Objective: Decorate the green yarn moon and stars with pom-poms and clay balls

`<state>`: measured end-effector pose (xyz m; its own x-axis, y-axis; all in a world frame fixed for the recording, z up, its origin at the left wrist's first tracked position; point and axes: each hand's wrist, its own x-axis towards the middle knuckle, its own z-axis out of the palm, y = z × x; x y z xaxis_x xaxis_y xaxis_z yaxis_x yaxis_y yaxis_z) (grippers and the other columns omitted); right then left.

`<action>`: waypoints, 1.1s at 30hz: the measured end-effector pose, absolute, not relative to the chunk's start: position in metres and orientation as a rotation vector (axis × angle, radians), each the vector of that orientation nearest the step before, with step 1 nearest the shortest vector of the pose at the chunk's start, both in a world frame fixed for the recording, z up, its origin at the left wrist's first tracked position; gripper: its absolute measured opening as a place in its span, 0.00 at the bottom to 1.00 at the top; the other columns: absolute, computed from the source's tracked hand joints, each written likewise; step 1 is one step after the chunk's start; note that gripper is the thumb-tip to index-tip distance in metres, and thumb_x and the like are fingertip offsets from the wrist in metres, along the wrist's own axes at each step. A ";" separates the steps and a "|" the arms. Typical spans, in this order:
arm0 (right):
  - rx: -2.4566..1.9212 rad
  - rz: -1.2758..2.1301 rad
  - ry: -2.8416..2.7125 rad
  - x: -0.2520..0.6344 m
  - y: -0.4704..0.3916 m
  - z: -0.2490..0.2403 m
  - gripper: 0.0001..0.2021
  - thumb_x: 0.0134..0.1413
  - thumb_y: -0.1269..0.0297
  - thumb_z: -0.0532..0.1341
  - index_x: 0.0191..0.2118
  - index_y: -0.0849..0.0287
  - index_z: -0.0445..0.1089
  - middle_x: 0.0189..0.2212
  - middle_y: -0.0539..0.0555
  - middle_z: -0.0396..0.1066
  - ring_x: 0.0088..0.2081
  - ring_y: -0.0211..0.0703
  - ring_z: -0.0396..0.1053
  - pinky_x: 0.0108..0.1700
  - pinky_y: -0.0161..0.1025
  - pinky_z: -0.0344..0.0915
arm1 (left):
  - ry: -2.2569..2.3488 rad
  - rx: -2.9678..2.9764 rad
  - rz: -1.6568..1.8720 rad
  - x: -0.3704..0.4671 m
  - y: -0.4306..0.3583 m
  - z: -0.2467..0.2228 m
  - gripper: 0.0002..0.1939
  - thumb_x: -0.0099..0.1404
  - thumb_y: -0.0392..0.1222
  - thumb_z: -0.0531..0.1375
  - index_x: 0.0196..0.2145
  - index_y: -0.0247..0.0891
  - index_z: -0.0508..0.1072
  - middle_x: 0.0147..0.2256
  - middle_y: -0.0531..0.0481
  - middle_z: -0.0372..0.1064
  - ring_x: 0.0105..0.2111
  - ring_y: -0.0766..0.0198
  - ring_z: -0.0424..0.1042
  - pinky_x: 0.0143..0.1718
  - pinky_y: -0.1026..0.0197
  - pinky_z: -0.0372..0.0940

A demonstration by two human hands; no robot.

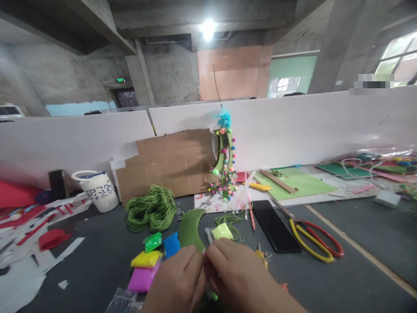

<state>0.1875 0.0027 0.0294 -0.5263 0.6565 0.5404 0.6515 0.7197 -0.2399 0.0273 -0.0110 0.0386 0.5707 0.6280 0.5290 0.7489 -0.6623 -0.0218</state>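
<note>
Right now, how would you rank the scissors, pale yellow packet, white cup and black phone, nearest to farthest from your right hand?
From my right hand, in the head view:
1. Pale yellow packet, just beyond the fingers.
2. Black phone, ahead and right.
3. Scissors, right of the phone.
4. White cup, far left.

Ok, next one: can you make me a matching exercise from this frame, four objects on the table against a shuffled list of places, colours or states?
Column one
1. White bucket
2. Phone
3. Scissors
4. Yarn bundle

Column two
A. One red handle, one yellow
B. Green, in front of the brown cardboard
C. Upright, with dark writing on its side
D. Lying flat, screen dark

Right pairs: 1-C, 2-D, 3-A, 4-B
</note>
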 end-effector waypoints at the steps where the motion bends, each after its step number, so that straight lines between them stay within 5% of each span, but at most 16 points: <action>1: -0.981 -0.028 -2.344 0.187 0.002 0.029 0.06 0.50 0.74 0.54 0.27 0.58 0.62 0.23 0.50 0.67 0.24 0.39 0.60 0.26 0.37 0.46 | -1.110 -2.561 -0.699 0.027 -0.010 0.037 0.12 0.64 0.35 0.49 0.24 0.41 0.62 0.21 0.53 0.64 0.20 0.66 0.64 0.19 0.65 0.57; 5: -0.937 0.036 -2.378 0.189 -0.001 0.029 0.05 0.48 0.72 0.56 0.24 0.58 0.62 0.22 0.49 0.66 0.22 0.38 0.57 0.24 0.37 0.43 | -0.961 -2.468 -0.820 0.026 -0.008 0.033 0.13 0.63 0.36 0.49 0.21 0.41 0.60 0.17 0.54 0.60 0.17 0.66 0.60 0.17 0.63 0.51; 9: -1.057 0.470 -2.118 0.198 0.004 0.037 0.10 0.49 0.68 0.53 0.19 0.57 0.55 0.17 0.46 0.56 0.21 0.35 0.51 0.22 0.35 0.42 | -0.952 -2.325 -1.159 0.023 -0.016 0.035 0.15 0.62 0.34 0.49 0.19 0.42 0.58 0.15 0.56 0.55 0.16 0.67 0.57 0.18 0.63 0.50; 14: -1.085 0.955 -1.614 0.205 0.018 0.054 0.11 0.54 0.65 0.50 0.22 0.57 0.55 0.17 0.45 0.53 0.21 0.35 0.54 0.23 0.32 0.50 | -1.588 -2.370 -1.588 0.033 -0.025 0.039 0.14 0.64 0.38 0.50 0.20 0.41 0.62 0.18 0.56 0.57 0.18 0.68 0.59 0.21 0.65 0.55; 18: -0.906 1.218 -1.477 0.197 0.020 0.054 0.03 0.46 0.69 0.55 0.25 0.58 0.59 0.23 0.47 0.61 0.25 0.36 0.60 0.27 0.33 0.58 | -2.147 -2.285 -2.178 0.041 -0.018 0.041 0.08 0.58 0.45 0.58 0.25 0.40 0.67 0.22 0.56 0.63 0.22 0.67 0.65 0.25 0.66 0.61; 22: -0.811 1.448 -1.266 0.190 0.022 0.038 0.08 0.35 0.74 0.54 0.26 0.56 0.54 0.22 0.45 0.61 0.22 0.34 0.60 0.25 0.32 0.60 | -2.493 -1.955 -2.747 0.040 -0.010 0.044 0.09 0.49 0.42 0.63 0.22 0.38 0.64 0.28 0.54 0.66 0.27 0.65 0.68 0.27 0.65 0.63; 28: -0.864 1.318 -1.457 0.182 0.011 0.032 0.09 0.39 0.77 0.52 0.29 0.58 0.62 0.24 0.47 0.62 0.27 0.35 0.60 0.29 0.32 0.59 | -2.534 -1.788 -3.063 0.042 -0.005 0.034 0.10 0.42 0.30 0.59 0.22 0.39 0.61 0.24 0.57 0.64 0.22 0.70 0.61 0.24 0.69 0.56; 33: -0.938 1.150 -1.600 0.183 0.009 0.038 0.05 0.43 0.75 0.54 0.26 0.58 0.60 0.25 0.48 0.64 0.28 0.37 0.62 0.32 0.34 0.61 | -2.702 -1.818 -2.950 0.039 -0.002 0.031 0.08 0.45 0.38 0.62 0.22 0.38 0.64 0.19 0.59 0.59 0.20 0.70 0.58 0.23 0.68 0.54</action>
